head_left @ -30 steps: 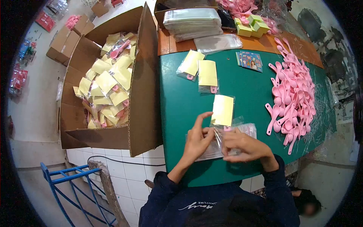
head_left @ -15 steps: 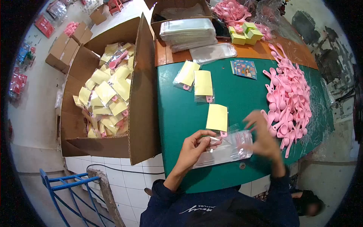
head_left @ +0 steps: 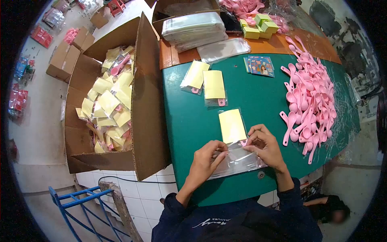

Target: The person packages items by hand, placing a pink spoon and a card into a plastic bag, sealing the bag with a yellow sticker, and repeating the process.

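Just beyond my hands lies a clear packet with a yellow card [head_left: 232,126] in it, the pink end of a spoon handle [head_left: 243,142] showing at its near edge. My left hand [head_left: 209,160] pinches the left side of a clear plastic bag [head_left: 237,155] with thumb and forefinger. Opposite it, my right hand [head_left: 265,148] is closed in a pinch at the bag's right side, close to the handle end. More flat clear bags lie beneath, their number hard to make out.
Two more yellow-card packets [head_left: 214,85] lie farther up the green table [head_left: 185,133]. On the right is a heap of pink spoons [head_left: 308,101]. Printed cards [head_left: 260,65] and stacked bags [head_left: 195,30] are at the back. A cardboard box [head_left: 151,109] of packets stands left.
My right hand has swung left and down from the bags' right end and now pinches beside the left hand. The pink piece under my left fingers no longer shows. The view has shifted slightly.
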### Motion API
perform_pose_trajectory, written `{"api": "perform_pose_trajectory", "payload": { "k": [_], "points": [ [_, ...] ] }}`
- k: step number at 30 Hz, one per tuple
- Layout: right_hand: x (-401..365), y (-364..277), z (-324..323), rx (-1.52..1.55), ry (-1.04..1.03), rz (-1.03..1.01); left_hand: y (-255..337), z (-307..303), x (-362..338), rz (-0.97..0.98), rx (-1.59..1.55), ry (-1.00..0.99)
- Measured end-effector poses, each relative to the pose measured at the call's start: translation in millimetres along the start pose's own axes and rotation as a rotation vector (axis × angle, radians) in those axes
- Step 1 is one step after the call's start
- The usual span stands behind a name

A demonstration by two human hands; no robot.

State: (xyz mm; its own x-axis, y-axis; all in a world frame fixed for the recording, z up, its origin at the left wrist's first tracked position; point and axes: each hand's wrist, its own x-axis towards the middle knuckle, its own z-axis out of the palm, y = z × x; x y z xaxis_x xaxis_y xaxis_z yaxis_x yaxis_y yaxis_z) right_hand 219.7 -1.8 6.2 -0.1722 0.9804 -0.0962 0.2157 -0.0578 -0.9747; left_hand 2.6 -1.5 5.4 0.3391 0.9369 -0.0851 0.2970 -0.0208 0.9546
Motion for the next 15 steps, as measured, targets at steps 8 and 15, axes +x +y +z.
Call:
{"api": "perform_pose_trajectory", "payload": {
  "k": [8,15],
  "points": [
    [3,4,2,0.366,-0.053,0.2,5,6,2,-0.012,0.022,0.081],
    [4,3,14,0.276,0.146,0.219,-6,16,4,-0.128,-0.144,0.131]
  ]
}}
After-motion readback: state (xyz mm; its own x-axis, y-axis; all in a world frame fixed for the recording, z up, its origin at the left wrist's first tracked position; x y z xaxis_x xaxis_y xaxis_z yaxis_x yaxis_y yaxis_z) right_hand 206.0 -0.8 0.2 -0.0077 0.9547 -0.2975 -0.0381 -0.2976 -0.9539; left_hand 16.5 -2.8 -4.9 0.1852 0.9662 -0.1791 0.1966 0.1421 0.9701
